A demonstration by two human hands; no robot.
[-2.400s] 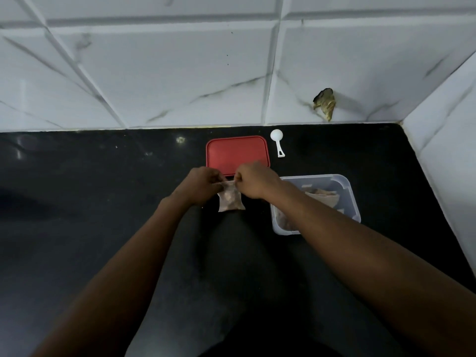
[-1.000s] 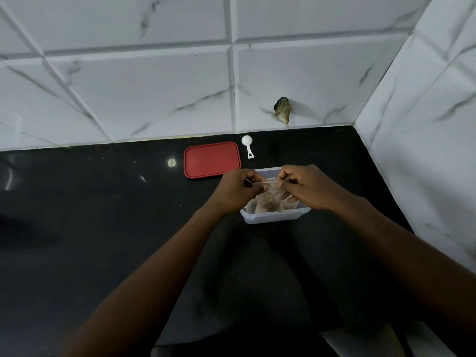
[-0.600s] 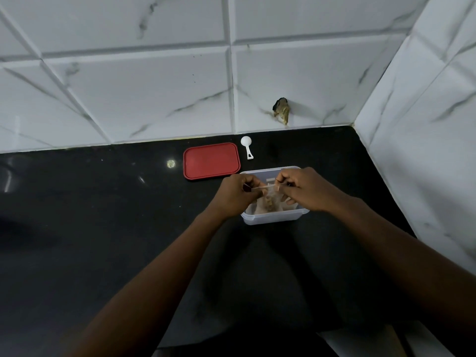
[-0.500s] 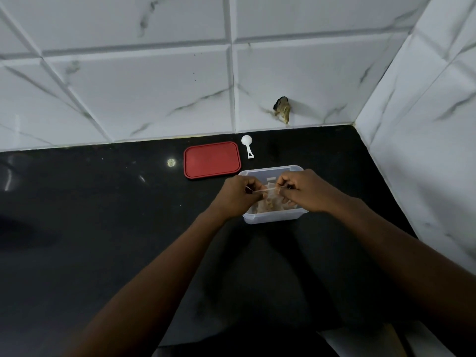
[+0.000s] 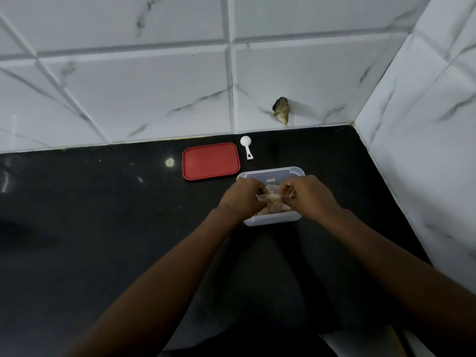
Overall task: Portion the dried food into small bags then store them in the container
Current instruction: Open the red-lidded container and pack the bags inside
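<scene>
On the black counter (image 5: 103, 228), a red lid (image 5: 211, 161) is lying flat at about ten o'clock from the container (image 5: 273, 219). A white scoop (image 5: 246, 146) is resting at eleven o'clock, close to the wall.

The left hand (image 5: 242, 199) is pinching the left end of the top strip of a small bag (image 5: 273, 203), with its fingers curled in tight. The small bag is hanging between the two hands, directly over the open container, and its lower part is dipping inside the walls. Whether it is touching whatever is already lying in there is hard to tell, since the hands are blocking that spot. The right hand (image 5: 309, 197) is pinching the strip's other end, at three o'clock of the bag, and is curled just as closely.

The bag is looking light and floppy: thin film with loose dried pieces sagging at the bottom, probably slick and easy to crush. The firmer top strip is the sensible place to be holding it. Gripping the belly would be risking broken pieces.
</scene>
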